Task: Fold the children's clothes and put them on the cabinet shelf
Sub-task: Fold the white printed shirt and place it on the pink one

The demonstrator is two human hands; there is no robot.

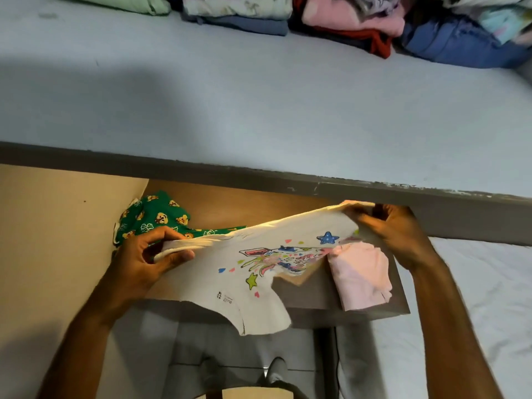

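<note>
1. The left hand point(144, 254) pinched the folded edge of a white children's T-shirt with a unicorn and star print point(253, 272), thumb on top and fingers curled beneath the hem.
2. The right hand point(394, 234) gripped the opposite end of the same shirt, just below the grey front edge of the upper cabinet shelf point(316, 185); its fingertips were partly hidden in the bunched cloth.
3. The shirt was stretched between both hands, held over the lower wooden shelf point(230, 208), and its neck end hung down past that shelf's grey front lip point(345, 312).
4. One pale pink sleeve point(359, 275) dangled below the right hand; the other sleeve could not be seen.
5. A green children's garment printed with cartoon dogs point(155, 217) lay crumpled at the back left of the lower shelf, and the left hand and shirt covered its near edge.
6. On the pale blue top surface point(259, 96) above, a row of folded clothes point(288, 15) in green, blue, pink and red sat along the far side, cut off by the top of the view, so the single pieces were hard to tell apart.
7. A white sheeted bed point(475, 312) showed at the right, partly behind the right forearm.
8. Below the shelf, the floor was dim and blurred.
</note>
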